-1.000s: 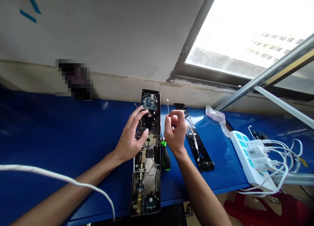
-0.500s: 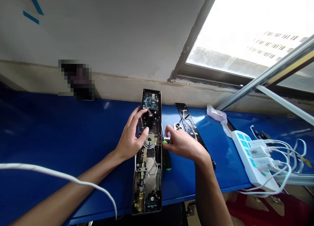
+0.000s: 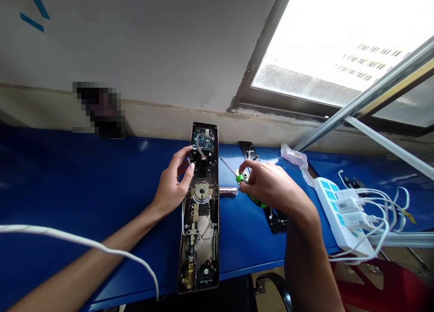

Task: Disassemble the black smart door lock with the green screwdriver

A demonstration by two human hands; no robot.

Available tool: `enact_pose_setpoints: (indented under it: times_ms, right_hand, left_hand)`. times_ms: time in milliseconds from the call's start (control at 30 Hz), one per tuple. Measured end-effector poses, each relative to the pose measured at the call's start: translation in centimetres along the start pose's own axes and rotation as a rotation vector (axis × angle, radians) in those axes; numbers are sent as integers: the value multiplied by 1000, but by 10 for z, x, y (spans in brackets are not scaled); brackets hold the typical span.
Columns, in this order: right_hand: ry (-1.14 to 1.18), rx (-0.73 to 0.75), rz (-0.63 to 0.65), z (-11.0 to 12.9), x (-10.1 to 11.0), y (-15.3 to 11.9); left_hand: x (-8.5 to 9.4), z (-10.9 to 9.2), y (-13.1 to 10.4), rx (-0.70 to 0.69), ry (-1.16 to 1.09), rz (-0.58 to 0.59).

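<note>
An opened electronic door lock (image 3: 205, 221) lies lengthwise before me, showing a blue circuit board, a round metal disc and brass parts. My left hand (image 3: 174, 178) grips its left rim, thumb and index fingertips on the edge near the upper half. In my right hand (image 3: 262, 181), closed round the handle, is a screwdriver (image 3: 240, 178) with a green and black grip; its thin shaft points up and left, apart from the lock. A shiny pinkish cylinder (image 3: 228, 191) lies against the lock's right side. Partly hidden behind my right hand is a black plate (image 3: 247, 148) with wires.
A white power strip (image 3: 327, 199) with chargers and cables stands at the right of the blue table (image 3: 84, 181). A plastic bag (image 3: 294, 157) lies near the wall. One white cable (image 3: 101, 246) crosses above my left forearm. A metal frame bar rises at the right.
My right hand has lifted the screwdriver from beside the lock and moved right, tilting its shaft. The left hand has drawn back from the lock's interior to its left rim.
</note>
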State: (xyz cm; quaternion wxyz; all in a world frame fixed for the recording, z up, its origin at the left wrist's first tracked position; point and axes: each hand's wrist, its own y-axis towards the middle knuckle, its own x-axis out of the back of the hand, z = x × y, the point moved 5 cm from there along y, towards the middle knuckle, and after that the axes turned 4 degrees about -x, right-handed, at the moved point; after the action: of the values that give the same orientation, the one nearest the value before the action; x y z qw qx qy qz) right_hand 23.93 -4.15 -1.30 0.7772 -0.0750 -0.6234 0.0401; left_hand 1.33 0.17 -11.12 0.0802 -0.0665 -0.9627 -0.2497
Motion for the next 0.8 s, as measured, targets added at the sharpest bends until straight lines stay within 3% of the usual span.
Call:
enact_pose_setpoints:
  times_ms: [133,300,700,800]
  right_hand:
    - [5,16,15,0,27,2]
    - [169,92,-66,2,51,2]
    - [453,387,-590,33,94,-7]
    - [502,471,-644,37,96,-12]
  left_hand:
    - [0,0,0,7,-3,-8]
    - [0,-2,-1,6,3,-24]
    - [4,0,-4,32,-46,-90]
    - [6,1,-5,34,-53,-81]
